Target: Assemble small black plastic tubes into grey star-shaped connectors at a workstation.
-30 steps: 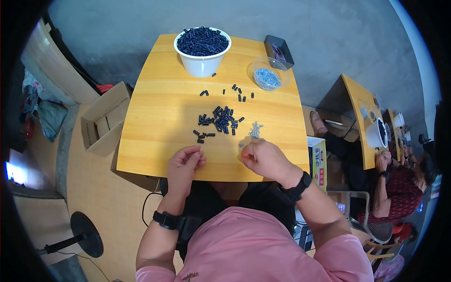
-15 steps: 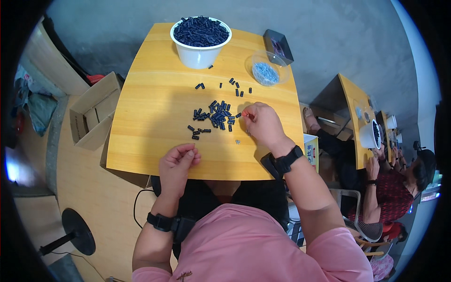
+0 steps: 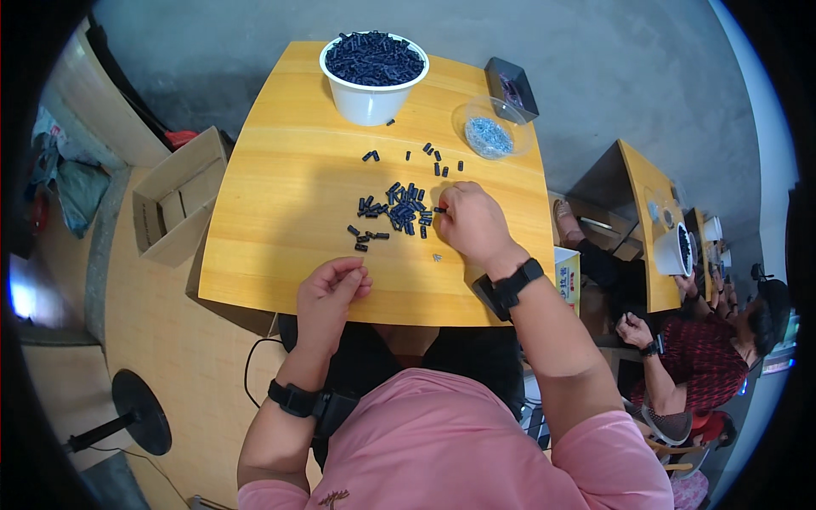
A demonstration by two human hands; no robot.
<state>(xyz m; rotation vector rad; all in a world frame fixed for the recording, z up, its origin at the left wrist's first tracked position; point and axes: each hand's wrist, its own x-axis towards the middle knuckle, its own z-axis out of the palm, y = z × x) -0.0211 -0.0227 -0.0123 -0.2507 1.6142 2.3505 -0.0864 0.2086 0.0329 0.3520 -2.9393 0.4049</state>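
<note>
Right hand [image 3: 469, 223] pinching black piece [image 3: 440, 209], pile-side

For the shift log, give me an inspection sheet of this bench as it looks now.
Surface: yellow wooden table, bare near its left edge.
Job's things: loose pile of small black parts; white bucket full of them; clear bowl of small metal pieces.
Clutter: dark tray at far right corner.
Hands: right hand, fingers at the pile's edge; left hand curled near the front edge.
Cables: black cable under the table.
Surroundings: open cardboard box on the floor; another person at the next table.
</note>
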